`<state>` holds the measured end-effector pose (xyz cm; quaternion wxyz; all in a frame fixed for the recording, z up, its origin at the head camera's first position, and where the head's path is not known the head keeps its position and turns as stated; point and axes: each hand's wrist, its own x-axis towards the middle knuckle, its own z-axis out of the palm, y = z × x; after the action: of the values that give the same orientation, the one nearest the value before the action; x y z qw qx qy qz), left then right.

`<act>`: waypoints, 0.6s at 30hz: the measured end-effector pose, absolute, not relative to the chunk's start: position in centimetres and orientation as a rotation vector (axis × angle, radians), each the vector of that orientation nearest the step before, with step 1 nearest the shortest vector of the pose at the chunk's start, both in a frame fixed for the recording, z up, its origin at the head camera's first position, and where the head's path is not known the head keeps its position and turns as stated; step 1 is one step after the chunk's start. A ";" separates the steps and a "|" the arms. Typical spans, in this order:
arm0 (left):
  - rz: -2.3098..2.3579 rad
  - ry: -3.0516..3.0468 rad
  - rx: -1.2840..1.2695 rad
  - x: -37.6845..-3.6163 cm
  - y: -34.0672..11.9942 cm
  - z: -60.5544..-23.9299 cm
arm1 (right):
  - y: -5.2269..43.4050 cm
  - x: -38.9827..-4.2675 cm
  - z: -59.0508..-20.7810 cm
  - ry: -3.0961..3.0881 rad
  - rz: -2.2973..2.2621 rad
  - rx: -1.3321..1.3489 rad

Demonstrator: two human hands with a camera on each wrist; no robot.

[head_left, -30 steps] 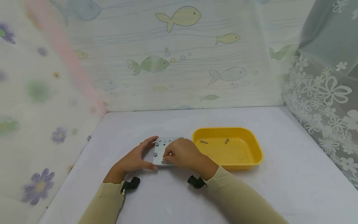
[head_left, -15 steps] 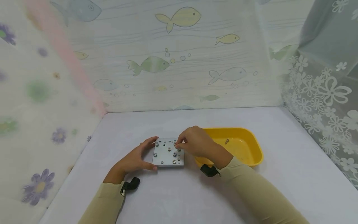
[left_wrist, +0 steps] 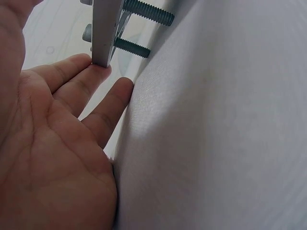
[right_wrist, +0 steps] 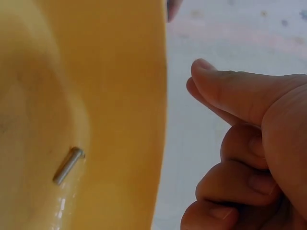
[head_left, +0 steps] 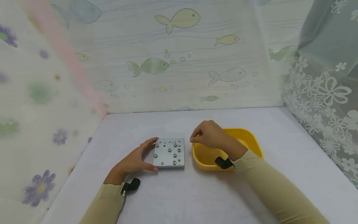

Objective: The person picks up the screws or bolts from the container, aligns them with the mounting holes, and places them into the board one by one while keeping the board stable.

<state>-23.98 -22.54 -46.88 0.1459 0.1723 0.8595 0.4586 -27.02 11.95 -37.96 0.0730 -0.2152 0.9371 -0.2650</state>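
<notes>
Loosely braced plate, empty fingers over the tray

Right now the left hand (head_left: 133, 161) lies with straight fingers against the left edge of the metal plate (head_left: 169, 153), which sits on the white table (head_left: 179, 193) just left of the yellow tray (head_left: 253, 146). The right hand (head_left: 210, 138) hovers over the tray's near-left corner, fingers curled, thumb pressed to forefinger; the right wrist view shows nothing between them.

What could go wrong, as a judgement: the plate stands on the threaded ends of its bolts (left_wrist: 148, 13) rather than lying flat, and the left fingers (left_wrist: 72, 72) only touch its edge, so a nudge from the right side could rock or slide it. The loose bolt (right_wrist: 68, 165) in the tray is small and lies in the curved bottom; curled fingers reaching down could push it along the wall instead of catching it, or bump the light tray into the plate.

Hard to make out: from the head view the right hand and sleeve cover most of the tray floor, so how many bolts remain cannot be told. Which plate holes are filled is too small to count with confidence
</notes>
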 end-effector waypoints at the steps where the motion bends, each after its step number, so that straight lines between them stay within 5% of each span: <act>1: 1.320 2.476 0.497 -24.0 -22.5 -46.9 | 12.2 -27.2 -38.0 2.804 -0.808 -0.638; 18: 1.326 2.478 0.522 -24.0 -22.6 -46.8 | 15.1 -29.4 -39.8 2.736 -0.713 -0.573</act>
<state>-23.97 -22.60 -46.78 0.1410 0.1807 0.8583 0.4591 -29.41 15.13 -39.78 0.1279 -0.1970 0.9406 -0.2451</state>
